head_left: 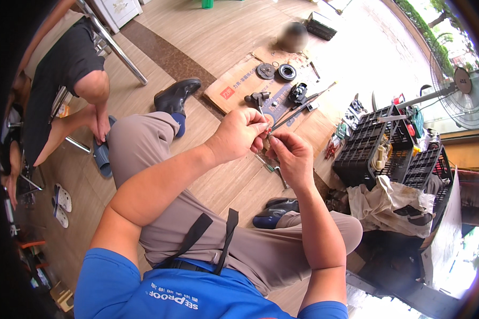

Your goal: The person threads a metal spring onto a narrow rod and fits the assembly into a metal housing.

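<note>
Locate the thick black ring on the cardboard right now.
Head view, upper half, a little right of centre: the thick black ring lies on the cardboard, just right of the grey disc and beyond the right hand.

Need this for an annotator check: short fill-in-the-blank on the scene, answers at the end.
The left hand and right hand meet at a small part; the ____ one is nearer the black crates.
The black ring lies on a flattened sheet of ____.
The person's shirt is ____.
The wire-caged appliance at upper right is a ____.

Missing words: right; cardboard; blue; fan.
</note>
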The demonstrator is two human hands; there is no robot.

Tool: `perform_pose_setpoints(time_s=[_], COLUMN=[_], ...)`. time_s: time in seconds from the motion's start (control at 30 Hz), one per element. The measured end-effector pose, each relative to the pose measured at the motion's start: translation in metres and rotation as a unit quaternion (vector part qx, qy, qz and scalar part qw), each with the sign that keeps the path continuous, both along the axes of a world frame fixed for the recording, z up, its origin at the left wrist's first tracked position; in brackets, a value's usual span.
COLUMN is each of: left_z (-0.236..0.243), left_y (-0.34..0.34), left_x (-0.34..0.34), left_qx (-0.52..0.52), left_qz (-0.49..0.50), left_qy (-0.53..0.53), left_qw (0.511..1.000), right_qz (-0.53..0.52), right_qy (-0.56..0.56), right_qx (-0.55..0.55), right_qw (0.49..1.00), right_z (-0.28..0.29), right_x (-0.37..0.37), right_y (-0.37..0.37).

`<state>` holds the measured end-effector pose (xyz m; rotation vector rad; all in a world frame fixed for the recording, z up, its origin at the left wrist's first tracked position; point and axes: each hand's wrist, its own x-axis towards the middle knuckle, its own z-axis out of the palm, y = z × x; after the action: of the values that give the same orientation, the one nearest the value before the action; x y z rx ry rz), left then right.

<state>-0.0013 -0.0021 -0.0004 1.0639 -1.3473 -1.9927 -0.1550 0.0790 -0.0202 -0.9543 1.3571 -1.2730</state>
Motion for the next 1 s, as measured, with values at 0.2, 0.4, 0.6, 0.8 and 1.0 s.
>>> perform_pose_setpoints(time_s=[0.2,0.4,0.6,0.8,1.0], left_z=[0.0,-0.004,-0.003,0.001,-0.002], left_y=[0.0,0.003,0.012,0.016,0.01], left_x=[-0.001,-0.003,-0.006,-0.006,-0.003], left_qx=[-0.001,-0.037,-0.086,-0.079,-0.042], left_qz=[0.006,-0.011,-0.042,-0.057,-0.051], left_qy=[-0.009,-0.035,-0.045,-0.044,0.007], left_qw=[1.0,0.999,0.994,0.994,0.998], right_qz=[0.02,0.011,0.005,-0.004,0.006], right_qy=[0.053,0.059,0.176,0.201,0.121], right_qx=[0.006,-0.014,-0.092,-0.093,-0.03], right_qw=[0.998,0.998,0.98,0.975,0.992], right_z=[0.008,0.019,0.017,0.014,-0.004], right_x=[0.002,0.0,-0.011,-0.014,-0.021], right_y=[0.002,0.001,-0.004,-0.011,-0.014])
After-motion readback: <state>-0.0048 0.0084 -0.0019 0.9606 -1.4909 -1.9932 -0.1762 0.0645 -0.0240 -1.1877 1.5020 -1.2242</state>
